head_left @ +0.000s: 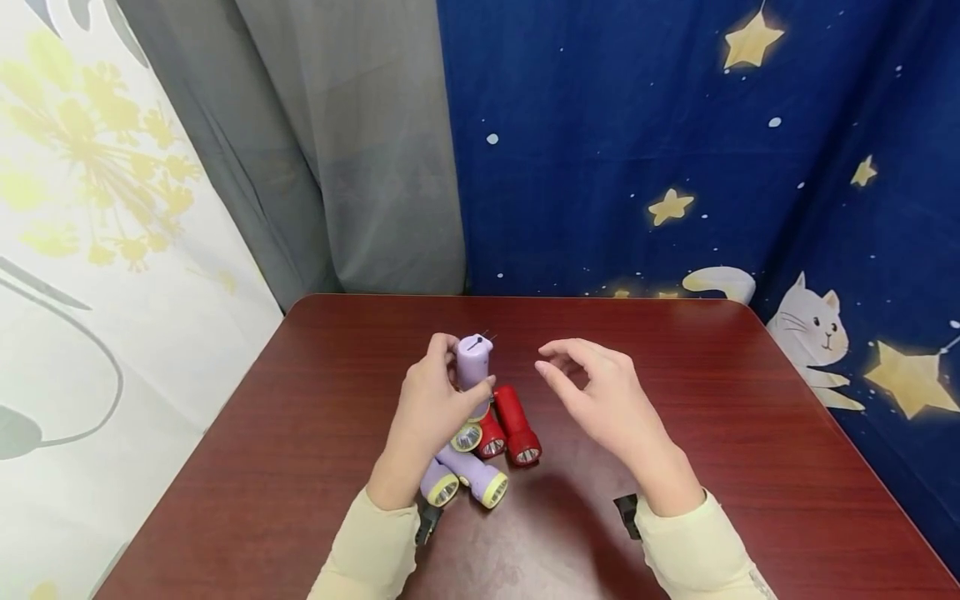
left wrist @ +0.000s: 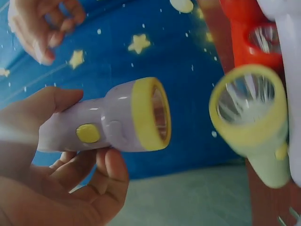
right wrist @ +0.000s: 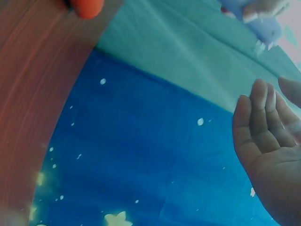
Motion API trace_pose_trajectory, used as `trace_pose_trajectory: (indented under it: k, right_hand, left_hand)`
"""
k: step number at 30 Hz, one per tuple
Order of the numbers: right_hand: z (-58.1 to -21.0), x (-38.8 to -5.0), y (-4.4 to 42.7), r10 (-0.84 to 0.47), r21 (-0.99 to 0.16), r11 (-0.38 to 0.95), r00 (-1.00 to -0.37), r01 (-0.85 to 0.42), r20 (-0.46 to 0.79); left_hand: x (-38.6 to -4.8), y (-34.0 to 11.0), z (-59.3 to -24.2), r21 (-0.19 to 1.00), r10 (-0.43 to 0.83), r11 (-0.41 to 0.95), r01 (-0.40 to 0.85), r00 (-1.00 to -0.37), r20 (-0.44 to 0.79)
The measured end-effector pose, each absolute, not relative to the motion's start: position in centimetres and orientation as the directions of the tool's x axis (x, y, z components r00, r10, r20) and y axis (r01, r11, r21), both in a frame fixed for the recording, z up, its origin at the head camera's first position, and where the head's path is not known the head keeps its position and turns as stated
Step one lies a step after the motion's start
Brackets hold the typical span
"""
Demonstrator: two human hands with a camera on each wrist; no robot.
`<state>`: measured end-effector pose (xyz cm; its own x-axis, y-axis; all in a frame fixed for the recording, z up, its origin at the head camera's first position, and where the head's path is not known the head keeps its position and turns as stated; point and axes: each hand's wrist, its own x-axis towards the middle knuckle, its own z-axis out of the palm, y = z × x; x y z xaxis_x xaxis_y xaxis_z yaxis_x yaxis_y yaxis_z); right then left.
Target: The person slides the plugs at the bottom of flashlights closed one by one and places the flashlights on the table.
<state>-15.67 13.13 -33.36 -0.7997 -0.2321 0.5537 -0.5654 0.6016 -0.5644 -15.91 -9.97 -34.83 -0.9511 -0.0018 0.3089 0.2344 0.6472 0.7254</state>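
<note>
My left hand [head_left: 429, 404] grips a light purple flashlight [head_left: 472, 358] around its body, tail end up and head down, above a small group of flashlights. The left wrist view shows its yellow rim and yellow switch, with the thumb on one side and curled fingers on the other. My right hand [head_left: 611, 400] is held in the air to the right, fingers loosely bent, with nothing in it. In the right wrist view, its palm [right wrist: 275, 162] shows bare. Between the hands lies a red flashlight [head_left: 513, 421].
A second red flashlight [head_left: 491, 439] lies partly hidden beside the first. Two purple flashlights with yellow rims, one nearer the middle [head_left: 480, 477] and one farther left [head_left: 439, 483], lie below the left hand. Curtains hang behind the brown table [head_left: 675, 350].
</note>
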Motion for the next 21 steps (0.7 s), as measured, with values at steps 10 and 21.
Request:
trace_pose_trajectory:
  k: [10, 21]
  right_hand:
    - [-33.2, -14.3, 11.8, -0.309, -0.569, 0.484, -0.738, -0.665, 0.6]
    - [-33.2, -14.1, 11.5, -0.291, -0.48, 0.558, -0.701, -0.677, 0.651]
  left_hand:
    - [-14.2, -6.9, -35.0, 0.605, 0.034, 0.702, 0.375, -0.866, 0.498]
    - [-13.9, -5.7, -35.3, 0.481, 0.082, 0.743, 0.466, -0.776, 0.626]
